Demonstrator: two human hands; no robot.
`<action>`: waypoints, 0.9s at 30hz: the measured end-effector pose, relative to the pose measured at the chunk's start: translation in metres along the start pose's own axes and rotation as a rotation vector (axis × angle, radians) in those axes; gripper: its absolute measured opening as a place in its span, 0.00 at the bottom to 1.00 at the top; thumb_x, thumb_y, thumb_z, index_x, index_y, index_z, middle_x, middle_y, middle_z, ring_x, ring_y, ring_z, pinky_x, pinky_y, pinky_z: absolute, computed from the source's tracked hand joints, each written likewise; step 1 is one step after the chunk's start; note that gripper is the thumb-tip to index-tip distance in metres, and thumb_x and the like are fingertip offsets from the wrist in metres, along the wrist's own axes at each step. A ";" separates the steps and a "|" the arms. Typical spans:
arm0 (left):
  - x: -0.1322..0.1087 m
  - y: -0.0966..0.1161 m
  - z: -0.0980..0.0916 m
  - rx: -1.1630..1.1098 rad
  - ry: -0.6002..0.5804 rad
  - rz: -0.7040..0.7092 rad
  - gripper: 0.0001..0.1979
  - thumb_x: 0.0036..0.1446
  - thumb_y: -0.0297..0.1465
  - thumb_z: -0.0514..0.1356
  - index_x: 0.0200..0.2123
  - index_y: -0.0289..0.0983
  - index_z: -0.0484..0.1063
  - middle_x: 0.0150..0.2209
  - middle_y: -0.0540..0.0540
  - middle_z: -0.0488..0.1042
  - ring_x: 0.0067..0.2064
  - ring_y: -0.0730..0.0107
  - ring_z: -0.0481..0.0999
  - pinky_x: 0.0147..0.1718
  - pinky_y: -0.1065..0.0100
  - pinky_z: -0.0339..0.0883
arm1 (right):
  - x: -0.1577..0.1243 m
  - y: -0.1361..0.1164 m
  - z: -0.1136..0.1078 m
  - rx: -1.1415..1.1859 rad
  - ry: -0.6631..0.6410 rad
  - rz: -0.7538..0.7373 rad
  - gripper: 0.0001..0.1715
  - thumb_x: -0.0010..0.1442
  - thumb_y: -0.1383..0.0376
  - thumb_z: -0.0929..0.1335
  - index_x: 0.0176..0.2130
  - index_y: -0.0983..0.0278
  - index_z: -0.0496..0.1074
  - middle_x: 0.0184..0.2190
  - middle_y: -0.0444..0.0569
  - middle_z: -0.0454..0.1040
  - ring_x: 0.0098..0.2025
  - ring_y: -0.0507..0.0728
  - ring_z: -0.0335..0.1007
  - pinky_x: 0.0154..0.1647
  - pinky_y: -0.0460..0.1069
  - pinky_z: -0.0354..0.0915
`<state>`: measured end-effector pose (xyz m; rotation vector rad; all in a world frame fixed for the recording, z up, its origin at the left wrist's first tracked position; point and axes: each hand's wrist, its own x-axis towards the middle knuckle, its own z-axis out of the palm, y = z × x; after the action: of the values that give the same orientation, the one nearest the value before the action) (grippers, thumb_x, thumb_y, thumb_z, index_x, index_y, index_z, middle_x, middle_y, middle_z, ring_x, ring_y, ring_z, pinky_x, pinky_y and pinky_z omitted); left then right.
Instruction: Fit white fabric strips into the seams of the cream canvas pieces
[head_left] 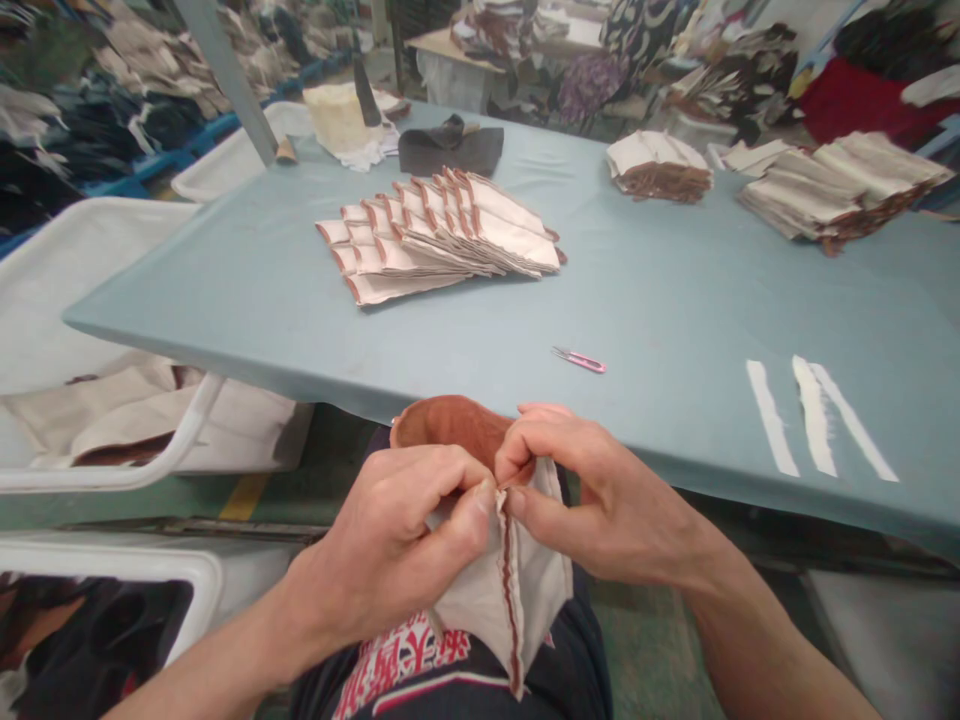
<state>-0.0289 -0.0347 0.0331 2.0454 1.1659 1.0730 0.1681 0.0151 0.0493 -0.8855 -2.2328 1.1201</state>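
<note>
Over my lap I hold a sewn fabric piece (541,570), cream on the outside with a brown inner side and a brown-edged seam running down its middle. My left hand (420,530) pinches the top of that seam from the left. From the right, my right hand (577,490) pinches the same spot, thumb and forefinger closed. The two sets of fingertips nearly touch, and the exact bit between them is hidden. Just beyond, on the table, lie pink-handled thread snips (581,360), apart from both hands.
A blue-green covered table (660,330) spans ahead. On it lie a fanned stack of cream pieces (442,235), further fabric stacks (660,165) at the back right, white strips (814,415) and a dark folded cloth (450,147). White bins (202,420) stand at the left.
</note>
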 end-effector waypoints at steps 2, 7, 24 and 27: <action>0.002 -0.002 -0.001 -0.090 -0.029 -0.068 0.13 0.64 0.21 0.53 0.26 0.36 0.65 0.22 0.57 0.66 0.24 0.82 0.63 0.26 0.77 0.56 | 0.002 0.000 0.000 0.016 -0.002 -0.022 0.09 0.59 0.73 0.66 0.30 0.61 0.66 0.28 0.41 0.71 0.34 0.53 0.65 0.44 0.51 0.60; 0.004 -0.011 -0.005 -0.288 -0.141 -0.165 0.16 0.69 0.29 0.51 0.26 0.37 0.62 0.23 0.57 0.58 0.24 0.79 0.57 0.24 0.75 0.53 | 0.002 -0.004 0.000 0.152 -0.033 0.073 0.09 0.60 0.71 0.67 0.29 0.61 0.65 0.28 0.41 0.71 0.31 0.52 0.63 0.38 0.48 0.60; 0.023 -0.008 -0.026 -0.140 -0.347 -0.134 0.08 0.54 0.22 0.55 0.25 0.33 0.71 0.21 0.57 0.62 0.24 0.81 0.59 0.24 0.76 0.53 | -0.001 -0.003 0.007 0.040 0.046 0.062 0.09 0.58 0.73 0.68 0.28 0.62 0.68 0.27 0.41 0.72 0.32 0.51 0.66 0.40 0.48 0.60; 0.021 -0.006 -0.023 -0.013 -0.300 -0.081 0.08 0.54 0.20 0.56 0.26 0.33 0.73 0.21 0.57 0.66 0.23 0.82 0.61 0.24 0.76 0.53 | -0.002 0.000 0.008 0.011 0.074 0.040 0.08 0.57 0.72 0.67 0.28 0.62 0.68 0.27 0.41 0.72 0.32 0.52 0.67 0.40 0.49 0.60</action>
<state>-0.0450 -0.0117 0.0485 2.0446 1.0729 0.7027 0.1642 0.0092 0.0443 -0.9559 -2.1555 1.0985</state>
